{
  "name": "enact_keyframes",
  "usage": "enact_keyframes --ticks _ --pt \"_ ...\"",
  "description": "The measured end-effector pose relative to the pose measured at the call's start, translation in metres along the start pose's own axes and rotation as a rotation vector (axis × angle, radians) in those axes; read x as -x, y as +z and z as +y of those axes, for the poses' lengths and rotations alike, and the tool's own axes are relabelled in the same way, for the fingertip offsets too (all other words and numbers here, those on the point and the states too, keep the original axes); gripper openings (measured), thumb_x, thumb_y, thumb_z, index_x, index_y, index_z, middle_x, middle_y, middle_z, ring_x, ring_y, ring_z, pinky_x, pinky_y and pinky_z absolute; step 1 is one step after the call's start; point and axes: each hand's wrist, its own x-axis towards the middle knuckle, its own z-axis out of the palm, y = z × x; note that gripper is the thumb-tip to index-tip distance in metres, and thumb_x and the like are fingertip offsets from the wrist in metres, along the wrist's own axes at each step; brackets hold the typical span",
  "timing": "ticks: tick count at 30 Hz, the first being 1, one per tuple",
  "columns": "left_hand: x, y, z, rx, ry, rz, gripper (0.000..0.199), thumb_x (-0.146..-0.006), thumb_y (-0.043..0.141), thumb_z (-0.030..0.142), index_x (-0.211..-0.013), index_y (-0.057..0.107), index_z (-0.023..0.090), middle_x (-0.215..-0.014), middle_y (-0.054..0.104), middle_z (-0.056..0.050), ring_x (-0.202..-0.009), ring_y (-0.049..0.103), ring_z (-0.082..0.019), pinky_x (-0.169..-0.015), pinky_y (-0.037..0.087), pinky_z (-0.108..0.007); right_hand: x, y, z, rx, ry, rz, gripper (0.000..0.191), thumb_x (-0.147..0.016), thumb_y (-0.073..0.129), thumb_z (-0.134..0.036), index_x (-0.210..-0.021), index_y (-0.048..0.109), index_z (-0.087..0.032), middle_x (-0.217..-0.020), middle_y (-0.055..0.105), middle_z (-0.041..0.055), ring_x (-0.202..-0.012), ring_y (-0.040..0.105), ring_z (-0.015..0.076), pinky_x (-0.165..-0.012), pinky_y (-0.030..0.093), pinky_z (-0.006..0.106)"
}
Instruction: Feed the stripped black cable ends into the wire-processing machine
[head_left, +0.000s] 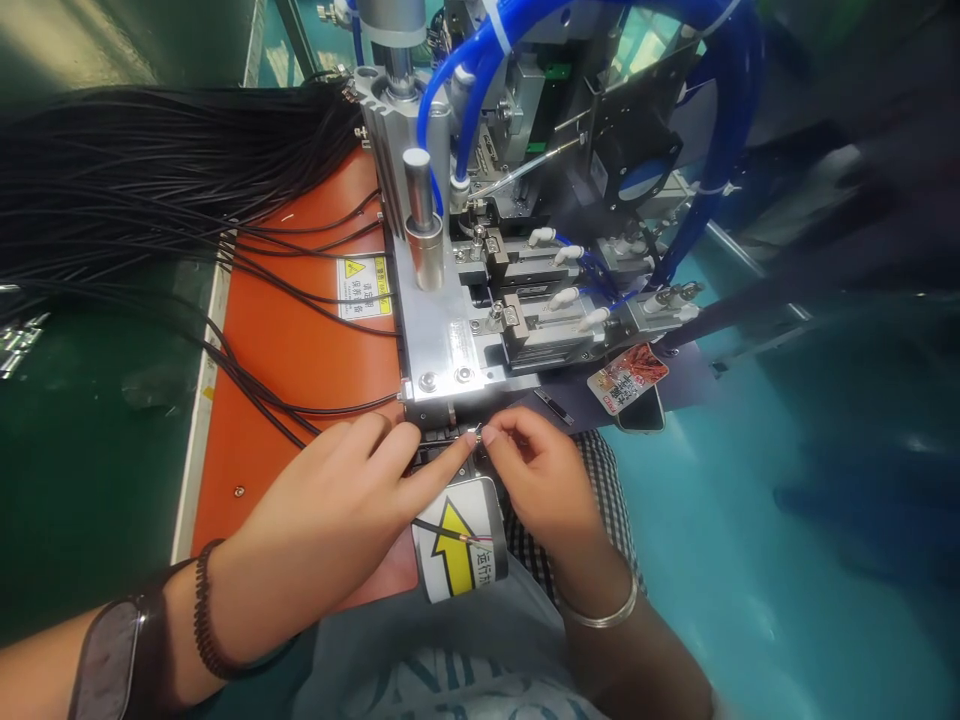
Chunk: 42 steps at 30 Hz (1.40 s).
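My left hand (pixel 360 490) reaches over the front of the machine fixture (pixel 439 452), its index finger stretched to a tiny metallic part (pixel 478 434). Its other fingers are curled, and what they may hold is hidden. From the right, my right hand (pixel 541 465) pinches at the same spot with thumb and index finger; the piece between them is too small to name. Below the left hand, a black cable end (pixel 442 530) with thin coloured wires lies across a white label with a yellow arrow (pixel 454 575).
Black cables (pixel 150 170) spread over the orange machine top (pixel 315 350) at the left. Metal clamps with blue air hoses (pixel 551 320) stand ahead. Tweezers (pixel 553 406), a printed packet (pixel 628 378) and a phone-like object (pixel 643 412) lie on the right-hand ledge.
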Motion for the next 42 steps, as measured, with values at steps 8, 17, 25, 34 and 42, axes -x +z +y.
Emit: enact_keyframes --ticks 8,17,25,34,42 --pt "-0.003 0.000 0.000 0.001 0.021 0.035 0.067 -0.076 0.049 0.003 -0.141 0.046 0.019 -0.088 0.051 -0.010 -0.084 0.052 -0.027 -0.065 0.048 -0.036 0.006 -0.002 -0.007 0.130 -0.140 0.063 0.014 -0.090 0.055 -0.021 -0.076 0.060 -0.022 -0.071 0.053 -0.0021 -0.064 0.049 0.0138 -0.060 0.039 0.025" --pt "-0.003 0.001 -0.001 -0.007 0.025 0.061 0.060 -0.080 0.049 0.003 -0.138 0.050 0.019 -0.086 0.050 -0.009 -0.079 0.050 -0.024 -0.064 0.048 -0.035 0.004 -0.004 -0.005 0.152 -0.101 0.039 0.014 -0.090 0.055 -0.024 -0.076 0.059 -0.022 -0.071 0.055 -0.0017 -0.064 0.050 0.0145 -0.060 0.039 0.026" --pt "-0.004 0.000 -0.001 -0.006 0.020 0.048 0.061 -0.080 0.053 0.003 -0.139 0.050 0.019 -0.085 0.050 -0.008 -0.078 0.049 -0.023 -0.064 0.048 -0.035 0.001 -0.003 -0.004 -0.007 0.020 -0.043 0.013 -0.089 0.055 -0.030 -0.081 0.062 -0.022 -0.076 0.061 -0.0003 -0.070 0.056 0.0164 -0.062 0.043 0.027" --pt "-0.006 -0.001 0.000 -0.002 0.019 0.072 0.059 -0.079 0.052 0.003 -0.136 0.052 0.017 -0.084 0.049 -0.008 -0.079 0.050 -0.023 -0.066 0.048 -0.035 0.003 -0.004 -0.002 0.053 -0.158 0.044 0.011 -0.087 0.057 -0.019 -0.080 0.065 -0.022 -0.077 0.060 -0.0004 -0.070 0.055 0.0152 -0.063 0.042 0.026" --pt "-0.007 -0.004 0.003 0.041 -0.024 0.001 0.069 -0.069 0.054 0.002 -0.137 0.050 0.018 -0.083 0.048 -0.006 -0.074 0.052 -0.023 -0.060 0.046 -0.032 -0.003 0.002 0.004 -0.129 0.001 -0.029 0.009 -0.085 0.056 -0.024 -0.077 0.058 -0.022 -0.071 0.055 -0.0023 -0.065 0.051 0.0146 -0.059 0.040 0.026"
